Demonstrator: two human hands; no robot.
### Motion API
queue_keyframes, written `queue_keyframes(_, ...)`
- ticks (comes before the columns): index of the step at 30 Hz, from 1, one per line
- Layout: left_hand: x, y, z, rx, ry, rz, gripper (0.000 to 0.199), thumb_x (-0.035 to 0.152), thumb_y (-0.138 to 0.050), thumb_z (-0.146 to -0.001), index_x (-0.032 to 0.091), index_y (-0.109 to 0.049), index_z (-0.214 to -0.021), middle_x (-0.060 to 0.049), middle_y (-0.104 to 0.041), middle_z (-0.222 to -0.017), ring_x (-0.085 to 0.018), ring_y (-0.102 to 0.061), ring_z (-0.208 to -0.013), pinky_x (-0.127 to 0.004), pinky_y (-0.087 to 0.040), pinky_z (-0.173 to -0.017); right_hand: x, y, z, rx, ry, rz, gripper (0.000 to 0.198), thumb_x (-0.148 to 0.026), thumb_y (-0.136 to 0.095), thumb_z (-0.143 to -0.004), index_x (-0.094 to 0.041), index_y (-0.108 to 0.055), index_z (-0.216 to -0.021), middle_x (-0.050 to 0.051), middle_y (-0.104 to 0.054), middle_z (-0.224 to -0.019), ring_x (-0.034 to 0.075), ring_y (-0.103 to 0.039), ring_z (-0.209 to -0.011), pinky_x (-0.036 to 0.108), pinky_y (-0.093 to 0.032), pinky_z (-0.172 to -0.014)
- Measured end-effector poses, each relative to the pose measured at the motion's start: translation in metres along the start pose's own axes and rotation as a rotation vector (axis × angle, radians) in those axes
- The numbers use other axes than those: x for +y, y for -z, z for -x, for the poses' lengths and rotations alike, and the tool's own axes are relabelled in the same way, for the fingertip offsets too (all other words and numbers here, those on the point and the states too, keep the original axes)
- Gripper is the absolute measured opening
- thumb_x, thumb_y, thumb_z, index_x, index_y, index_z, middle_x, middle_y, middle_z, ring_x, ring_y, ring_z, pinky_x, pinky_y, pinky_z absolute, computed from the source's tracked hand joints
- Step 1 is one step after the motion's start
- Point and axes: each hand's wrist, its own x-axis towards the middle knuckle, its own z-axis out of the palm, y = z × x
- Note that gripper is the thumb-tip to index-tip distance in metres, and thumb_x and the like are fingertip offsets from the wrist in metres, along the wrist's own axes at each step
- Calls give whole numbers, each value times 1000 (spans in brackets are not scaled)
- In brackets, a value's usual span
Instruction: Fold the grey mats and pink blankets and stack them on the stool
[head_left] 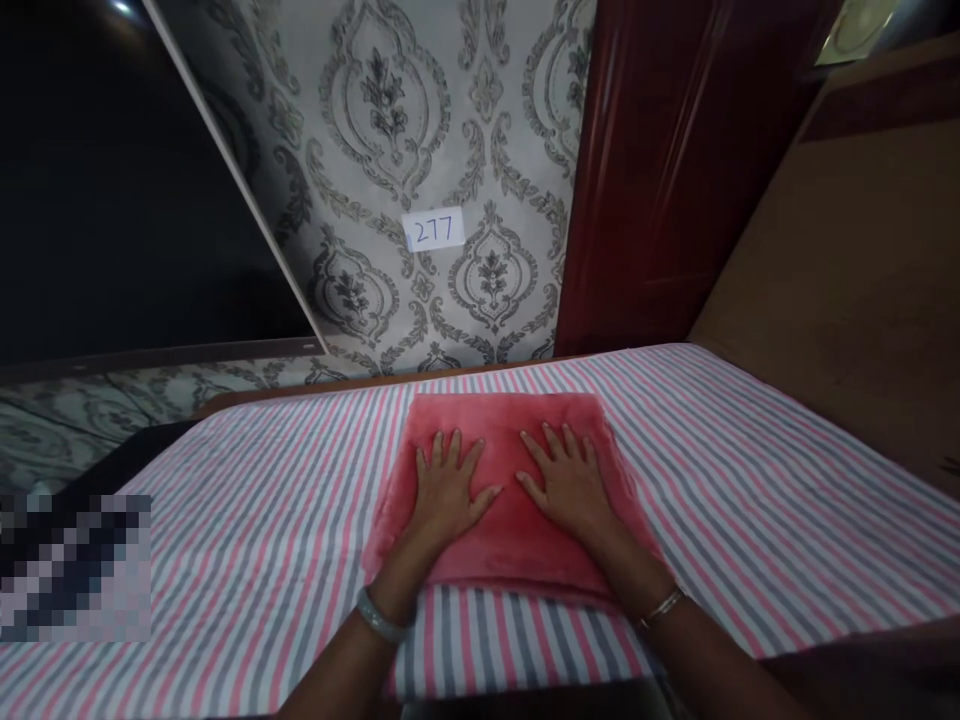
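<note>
A folded, plush red cloth [502, 550] lies flat in front of me, roughly square, with layered edges showing at its near side. On its left half rests my left hand [448, 490], palm down with fingers spread. My right hand [570, 480] lies the same way on the right half, its thumb pointing toward the other hand. Both hands touch the top of the cloth and grip nothing. Beneath it spreads a striped sheet [262, 540] in pink, grey and white. Each wrist wears a bracelet.
Behind the sheet-covered surface stands a patterned wall [487, 150] bearing a paper label [433, 230] marked 277. A large dark screen [135, 200] is at the left. To the right are a dark red door frame [645, 200] and a brown panel [862, 280].
</note>
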Motion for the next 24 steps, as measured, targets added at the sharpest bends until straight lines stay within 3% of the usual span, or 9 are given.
queue_keyframes(7, 3, 11, -1, -94, 36, 48, 72, 65, -45, -93, 29, -38, -155, -14, -25, -165, -42, -16, -153, -71, -11, -118, -2, 7, 1, -49, -10, -44, 63, -56, -42, -99, -30, -37, -156, 11, -32, -162, 38, -24, -148, 58, -16, -117)
queue_keyframes(11, -7, 26, -3, -204, 40, 114, 72, 62, -49, -93, 31, -35, -156, -11, -22, -166, -40, -12, -154, -68, -11, -120, 3, 26, -1, -139, -6, -111, 66, -56, -42, -99, -27, -35, -158, 9, -28, -163, 36, -22, -150, 55, -16, -119)
queue_keyframes(14, -22, 49, -23, -308, -27, 212, 70, 55, -55, -92, 26, -40, -154, -11, -31, -163, -34, -25, -152, -54, -24, -122, 1, 57, -19, -191, 2, -146, 60, -48, -41, -100, -19, -43, -153, 14, -41, -156, 34, -34, -144, 51, -23, -117)
queue_keyframes(18, -22, 83, -76, -187, -44, 273, 52, 35, -43, -98, 17, -50, -147, -13, -50, -152, -24, -48, -140, -37, -37, -116, -12, 96, -65, -61, -12, -163, 52, -31, -30, -102, -14, -46, -149, 17, -54, -145, 29, -45, -135, 47, -28, -113)
queue_keyframes(21, -9, 81, -106, -84, 5, 174, 52, 35, -39, -100, 19, -46, -149, -13, -47, -154, -28, -42, -143, -50, -30, -120, -17, 91, -87, -25, -84, -158, 51, -32, -29, -103, -16, -44, -150, 16, -50, -148, 30, -39, -139, 50, -23, -115)
queue_keyframes(24, 0, 46, -110, -53, 96, 49, 53, 41, -37, -101, 21, -48, -148, -14, -45, -155, -35, -35, -146, -66, -16, -120, -10, 58, -85, -60, -163, -143, 49, -34, -34, -103, -13, -53, -142, 19, -54, -143, 34, -39, -138, 56, -21, -114)
